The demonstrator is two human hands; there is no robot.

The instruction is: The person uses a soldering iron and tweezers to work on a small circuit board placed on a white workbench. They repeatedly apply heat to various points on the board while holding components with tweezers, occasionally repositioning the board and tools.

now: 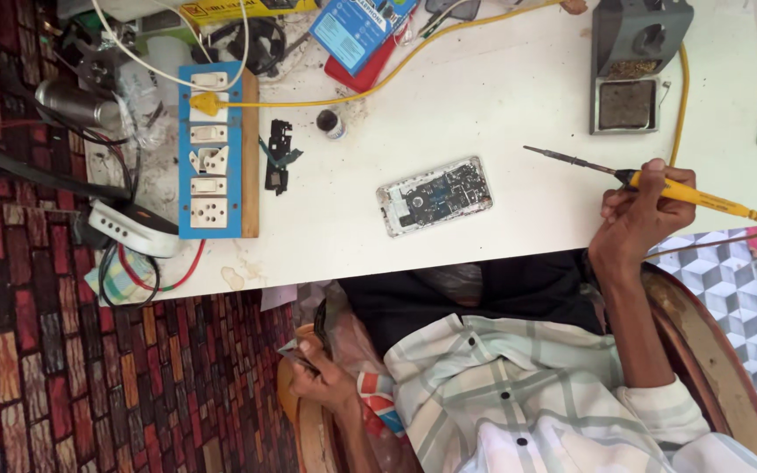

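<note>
My right hand [637, 219] grips a yellow-handled soldering iron [698, 195] over the white table's [519, 114] near edge, its metal tip pointing left in the air. An opened phone [435, 194] with its circuit board exposed lies flat to the left of the tip, apart from it. My left hand [321, 372] is below the table edge by my lap, closed on a small dark object [321, 320] next to a crumpled plastic bag [352, 342].
A blue power strip [212, 153] on a wooden strip lies at the left with a yellow plug and cable. Nearby are a small black phone part [278, 158], a small round pot [330, 123], a grey soldering stand [633, 61], a blue package [361, 26] and tangled wires.
</note>
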